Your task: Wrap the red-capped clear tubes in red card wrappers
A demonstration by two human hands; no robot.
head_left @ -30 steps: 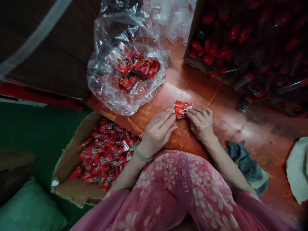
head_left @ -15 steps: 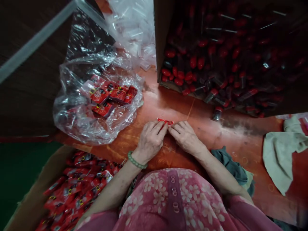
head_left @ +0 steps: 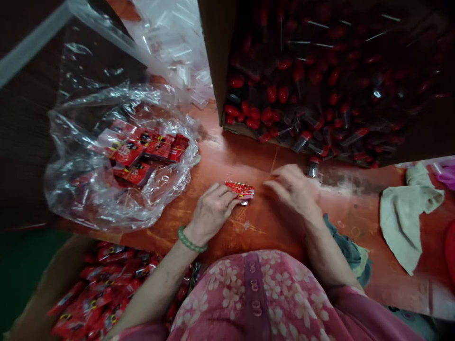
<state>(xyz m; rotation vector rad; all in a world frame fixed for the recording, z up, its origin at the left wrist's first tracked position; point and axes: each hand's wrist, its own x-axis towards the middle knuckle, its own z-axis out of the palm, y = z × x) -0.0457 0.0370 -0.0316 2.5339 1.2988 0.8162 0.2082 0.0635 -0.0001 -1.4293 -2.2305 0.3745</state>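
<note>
My left hand [head_left: 213,208], with a green bead bracelet [head_left: 192,240] at the wrist, pinches a small red printed card [head_left: 242,189] by its left end. The card looks folded, with a pale edge showing under its front, and it is low over the table. To the right of the card is my right hand [head_left: 293,192], somewhat blurred. Its fingers are extended and apart, and I see nothing in them. Close beyond that hand, a small clear tube with a red cap [head_left: 313,167] stands on the table.
A carton [head_left: 216,61] of red-capped clear tubes lies open at the back right. On the left, a clear plastic bag [head_left: 159,203] holds stacks of red cards [head_left: 131,151]. Red packets [head_left: 92,289] fill a box at lower left. Cloths [head_left: 408,218] lie on the right.
My right hand has left the card and moved right and away from me. The left hand still grips the card, which now shows more of its face. The whole view has shifted slightly.
</note>
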